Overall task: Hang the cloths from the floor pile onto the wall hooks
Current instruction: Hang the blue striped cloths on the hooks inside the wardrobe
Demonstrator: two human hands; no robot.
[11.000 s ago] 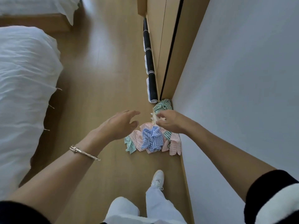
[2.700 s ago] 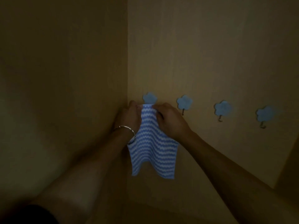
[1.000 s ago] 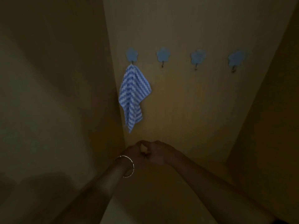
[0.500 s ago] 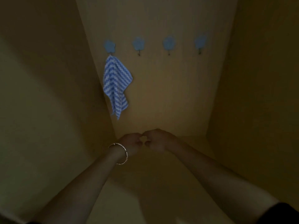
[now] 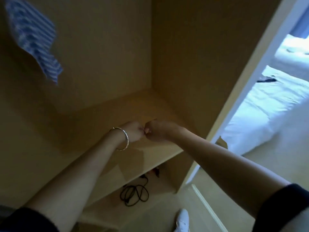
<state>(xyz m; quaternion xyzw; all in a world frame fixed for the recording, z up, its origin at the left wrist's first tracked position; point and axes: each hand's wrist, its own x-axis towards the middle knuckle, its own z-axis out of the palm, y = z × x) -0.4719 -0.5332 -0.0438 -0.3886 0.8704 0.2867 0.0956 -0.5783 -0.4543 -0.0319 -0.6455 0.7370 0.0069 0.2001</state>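
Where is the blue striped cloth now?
The blue striped cloth hangs at the upper left of the head view, against the wooden back panel, above the left hand.

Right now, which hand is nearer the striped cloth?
Left. The left hand, with the bracelet, sits below and right of the striped cloth; the right hand is beside it, slightly farther right. Both are closed fists, well below the cloth.

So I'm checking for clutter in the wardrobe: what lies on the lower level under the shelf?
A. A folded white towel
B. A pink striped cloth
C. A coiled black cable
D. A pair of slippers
C: a coiled black cable lies on the lower level beneath the shelf, below the left hand and right hand, which are both closed above the shelf.
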